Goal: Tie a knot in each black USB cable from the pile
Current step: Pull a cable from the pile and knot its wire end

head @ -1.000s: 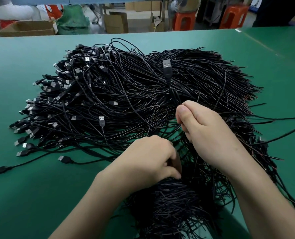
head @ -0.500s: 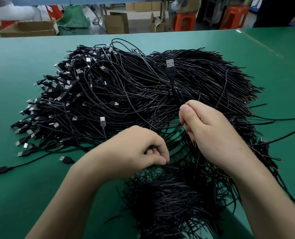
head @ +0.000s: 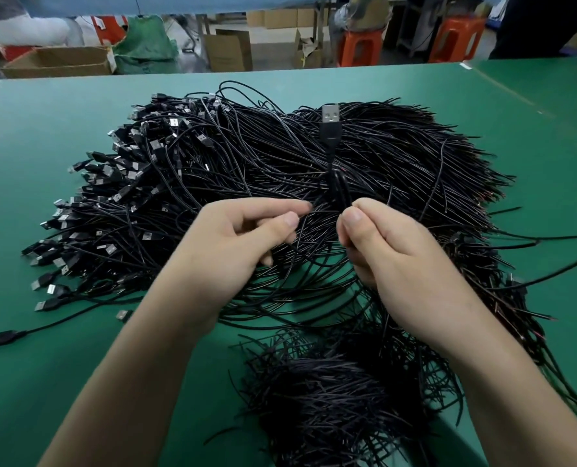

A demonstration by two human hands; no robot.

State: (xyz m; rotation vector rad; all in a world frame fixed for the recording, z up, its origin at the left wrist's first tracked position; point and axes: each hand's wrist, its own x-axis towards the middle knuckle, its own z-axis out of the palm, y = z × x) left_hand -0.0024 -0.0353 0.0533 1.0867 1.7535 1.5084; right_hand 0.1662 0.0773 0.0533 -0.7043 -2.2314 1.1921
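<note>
Cable [head: 331, 131] pinched upright by right hand [head: 401, 264], seemingly by left hand [head: 233, 244] too.

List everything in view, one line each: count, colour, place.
table: one, green, fills the foreground.
cable pile: one, many black cables, centre of table, plugs toward the left.
held cable: one, black, silver plug up, above the pile.
loose-end bundle: one, black, near edge.
cardboard boxes: several, brown, floor beyond table.
stools: two, orange, beyond table.
sack: one, green, beside boxes.
left hand: one, over pile, grip unclear.
right hand: one, pinches held cable.
</note>
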